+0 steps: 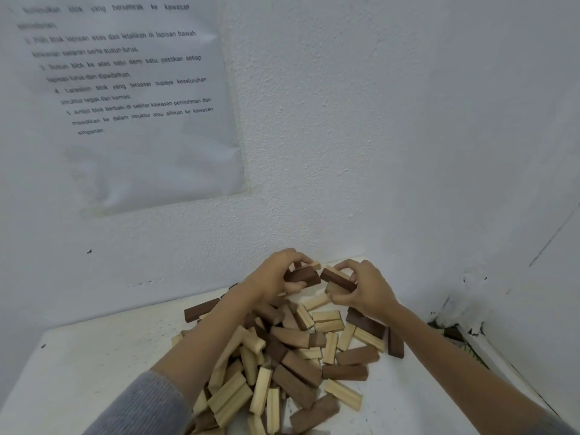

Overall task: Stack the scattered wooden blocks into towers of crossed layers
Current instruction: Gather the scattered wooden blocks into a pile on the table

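Note:
A loose heap of wooden blocks (292,365), pale and dark brown, lies scattered across the white table (94,365). Above its far end my left hand (276,274) grips a dark brown block (303,275) together with a pale one whose end shows behind it. My right hand (367,285) grips another dark brown block (337,279) with a pale block against it. The two dark blocks nearly meet end to end, raised above the heap near the wall. No stacked tower is visible.
The table sits in a corner of white walls (376,120). A printed instruction sheet (125,98) hangs on the left wall. A lone dark block (201,310) lies at the heap's far left. Dark debris shows in the gap at the right corner (452,332).

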The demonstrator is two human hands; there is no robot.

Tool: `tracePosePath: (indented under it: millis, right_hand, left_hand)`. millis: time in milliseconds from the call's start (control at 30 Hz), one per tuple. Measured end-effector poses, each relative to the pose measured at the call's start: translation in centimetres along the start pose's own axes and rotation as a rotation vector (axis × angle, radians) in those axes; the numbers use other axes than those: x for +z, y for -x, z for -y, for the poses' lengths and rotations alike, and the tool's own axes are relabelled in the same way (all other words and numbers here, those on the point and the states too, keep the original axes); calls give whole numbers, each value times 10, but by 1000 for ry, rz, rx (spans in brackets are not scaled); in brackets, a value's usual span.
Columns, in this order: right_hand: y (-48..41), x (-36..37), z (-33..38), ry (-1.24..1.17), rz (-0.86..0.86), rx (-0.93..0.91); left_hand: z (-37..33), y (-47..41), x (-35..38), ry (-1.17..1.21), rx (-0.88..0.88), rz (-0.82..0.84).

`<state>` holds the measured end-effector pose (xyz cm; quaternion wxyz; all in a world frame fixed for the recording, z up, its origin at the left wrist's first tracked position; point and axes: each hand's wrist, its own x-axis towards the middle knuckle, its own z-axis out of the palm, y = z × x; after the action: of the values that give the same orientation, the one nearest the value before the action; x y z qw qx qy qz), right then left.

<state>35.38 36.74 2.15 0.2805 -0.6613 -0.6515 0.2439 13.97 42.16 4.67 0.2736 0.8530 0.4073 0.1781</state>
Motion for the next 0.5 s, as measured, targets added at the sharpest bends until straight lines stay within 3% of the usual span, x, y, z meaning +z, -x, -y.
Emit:
tracePosePath:
  millis: [167,500]
  right_hand:
    - [14,2,41,-132,72,-22]
    - [51,45,113,-452,310,157]
  left_hand:
    - [-1,44,-24,67,9,-156]
    - [1,153,-35,308,-178,-463]
